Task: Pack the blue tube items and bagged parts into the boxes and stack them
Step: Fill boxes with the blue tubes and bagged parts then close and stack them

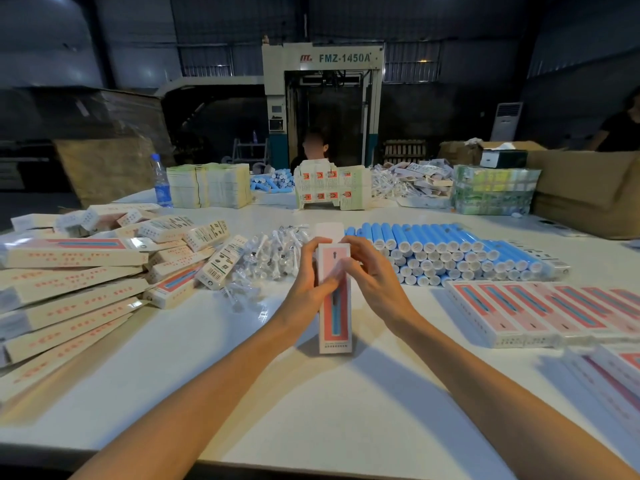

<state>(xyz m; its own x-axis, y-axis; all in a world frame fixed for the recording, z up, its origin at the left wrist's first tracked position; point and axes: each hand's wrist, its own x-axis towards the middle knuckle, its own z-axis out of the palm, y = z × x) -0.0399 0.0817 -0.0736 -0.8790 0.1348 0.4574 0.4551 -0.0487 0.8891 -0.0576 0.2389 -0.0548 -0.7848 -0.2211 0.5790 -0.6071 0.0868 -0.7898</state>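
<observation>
Closure of pink box (334, 327): left hand (308, 282) clasps its side, fingers (356, 252) of right hand (372, 275) pinch its top; the raised flap (327, 232) should be squared before tucking.

The table (311, 403) is bare along the near edge and middle, wide enough for a hand to sweep across. On the left the loose boxes (69, 289) sprawl right to the edge. On the right the box row (519, 313) lies packed side by side. Behind, bags (273, 252) and tubes (450, 251) form a barrier, and the centre box (334, 320) fills the gap between them. Beyond runs a bare strip before the far stacks (211, 185).
</observation>
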